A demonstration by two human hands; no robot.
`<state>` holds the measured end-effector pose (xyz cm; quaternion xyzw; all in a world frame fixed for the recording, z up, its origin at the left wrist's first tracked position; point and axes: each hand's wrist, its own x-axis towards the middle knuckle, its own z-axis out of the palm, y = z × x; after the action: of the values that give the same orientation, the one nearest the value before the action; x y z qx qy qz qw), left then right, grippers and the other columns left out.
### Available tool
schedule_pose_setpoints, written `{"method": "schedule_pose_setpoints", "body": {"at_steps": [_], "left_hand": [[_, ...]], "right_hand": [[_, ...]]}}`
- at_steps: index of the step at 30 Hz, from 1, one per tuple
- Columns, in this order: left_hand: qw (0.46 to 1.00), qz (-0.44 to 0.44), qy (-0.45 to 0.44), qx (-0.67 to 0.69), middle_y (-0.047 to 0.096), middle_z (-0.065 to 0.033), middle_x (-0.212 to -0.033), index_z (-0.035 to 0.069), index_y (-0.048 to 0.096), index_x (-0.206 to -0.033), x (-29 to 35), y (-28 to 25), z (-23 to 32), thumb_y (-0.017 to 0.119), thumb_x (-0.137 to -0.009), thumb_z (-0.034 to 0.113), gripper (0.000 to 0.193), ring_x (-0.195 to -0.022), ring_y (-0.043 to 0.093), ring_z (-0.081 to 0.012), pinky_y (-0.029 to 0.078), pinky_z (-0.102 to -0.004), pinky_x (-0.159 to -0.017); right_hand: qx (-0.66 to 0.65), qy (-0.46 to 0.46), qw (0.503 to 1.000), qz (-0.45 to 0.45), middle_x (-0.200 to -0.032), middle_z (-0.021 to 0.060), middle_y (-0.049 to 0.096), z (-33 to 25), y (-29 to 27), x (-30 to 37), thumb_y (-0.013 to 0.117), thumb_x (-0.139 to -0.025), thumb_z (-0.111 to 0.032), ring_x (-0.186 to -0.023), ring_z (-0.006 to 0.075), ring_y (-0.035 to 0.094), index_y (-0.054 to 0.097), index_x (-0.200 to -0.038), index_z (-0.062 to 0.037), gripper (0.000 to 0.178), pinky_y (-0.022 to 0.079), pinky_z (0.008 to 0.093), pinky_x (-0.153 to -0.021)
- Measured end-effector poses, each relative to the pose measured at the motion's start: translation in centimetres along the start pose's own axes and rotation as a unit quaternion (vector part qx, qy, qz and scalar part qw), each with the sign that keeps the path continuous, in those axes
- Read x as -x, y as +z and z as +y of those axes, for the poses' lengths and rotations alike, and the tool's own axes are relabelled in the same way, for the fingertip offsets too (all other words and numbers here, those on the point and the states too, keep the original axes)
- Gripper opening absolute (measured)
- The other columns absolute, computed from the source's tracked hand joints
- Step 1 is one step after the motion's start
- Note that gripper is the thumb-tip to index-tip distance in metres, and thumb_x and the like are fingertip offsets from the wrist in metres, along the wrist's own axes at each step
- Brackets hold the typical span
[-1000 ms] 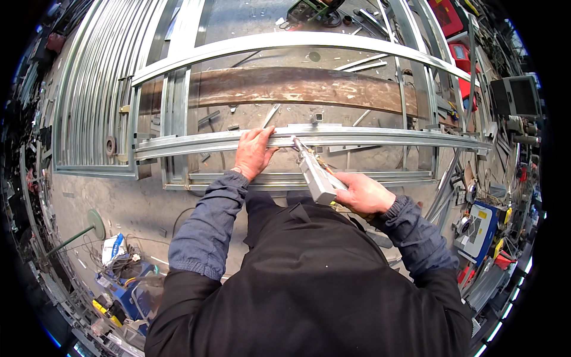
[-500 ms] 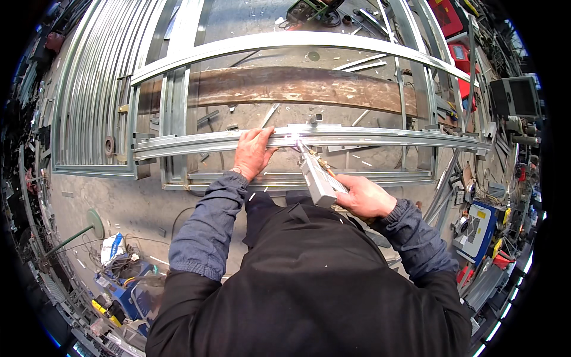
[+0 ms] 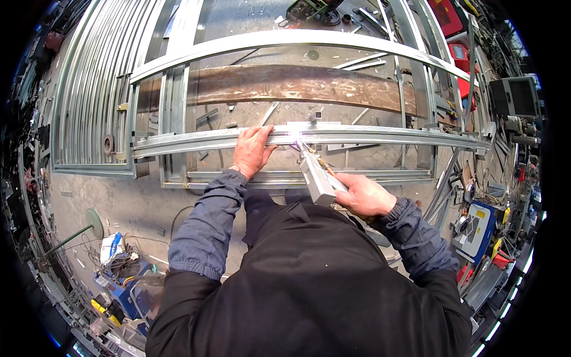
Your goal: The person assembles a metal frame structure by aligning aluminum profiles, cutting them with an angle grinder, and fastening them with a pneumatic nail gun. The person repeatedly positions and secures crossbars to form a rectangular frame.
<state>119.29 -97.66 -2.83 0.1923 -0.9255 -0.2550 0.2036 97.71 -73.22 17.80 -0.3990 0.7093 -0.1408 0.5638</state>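
Note:
A long bright steel rail (image 3: 380, 136) runs left to right across the metal frame in front of me. My left hand (image 3: 253, 152) is closed over it, fingers on top and thumb at the near edge. In my right hand (image 3: 366, 195) is a grey, boxy welding gun (image 3: 316, 181). Its narrow tip meets the rail's near side just right of my left hand, where a bright white-violet glow shows. The fingers under the gun's handle are partly hidden. A short square tube end (image 3: 317, 115) stands just beyond the rail.
Another steel rail (image 3: 285, 39) crosses farther off, with a rusty brown beam (image 3: 297, 85) below it. Ribbed metal panelling (image 3: 106, 83) lies left. A blue-and-white machine (image 3: 476, 232) stands right; a blue machine with tangled cables (image 3: 126, 288) stands lower left. Metal offcuts litter the floor.
Bright sparks that flew around the gun and rail are gone from view, while the glow at the tip stays. Both hands keep nearly the same place.

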Motion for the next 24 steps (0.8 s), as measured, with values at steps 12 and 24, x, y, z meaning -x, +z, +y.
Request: {"method": "schedule_pose_setpoints", "body": {"at_steps": [12, 24], "left_hand": [[1.0, -0.018, -0.011, 0.002, 0.073, -0.0097, -0.121, 0.01, 0.061, -0.143, 0.06, 0.11, 0.0, 0.087, -0.087, 0.021, 0.062, -0.119, 0.066, -0.031, 0.047, -0.047, -0.105], [1.0, -0.013, -0.014, -0.006, 0.075, -0.0061, -0.119, 0.013, 0.06, -0.141, 0.14, -0.17, -0.12, 0.089, -0.085, 0.021, 0.064, -0.117, 0.066, -0.0316, 0.047, -0.046, -0.104]], "right_hand": [[0.001, -0.022, 1.0, 0.013, -0.12, 0.0285, 0.075, 0.56, 0.18, 0.08, 0.065, -0.106, -0.035, -0.114, 0.0451, 0.072, 0.062, -0.146, -0.0037, 0.05, 0.055, 0.0448, -0.099], [-0.014, -0.029, 0.999, -0.01, -0.121, 0.0261, 0.076, 0.55, -0.6, 0.53, 0.063, -0.107, -0.034, -0.114, 0.0405, 0.073, 0.063, -0.145, -0.0036, 0.048, 0.055, 0.0443, -0.1]]}}
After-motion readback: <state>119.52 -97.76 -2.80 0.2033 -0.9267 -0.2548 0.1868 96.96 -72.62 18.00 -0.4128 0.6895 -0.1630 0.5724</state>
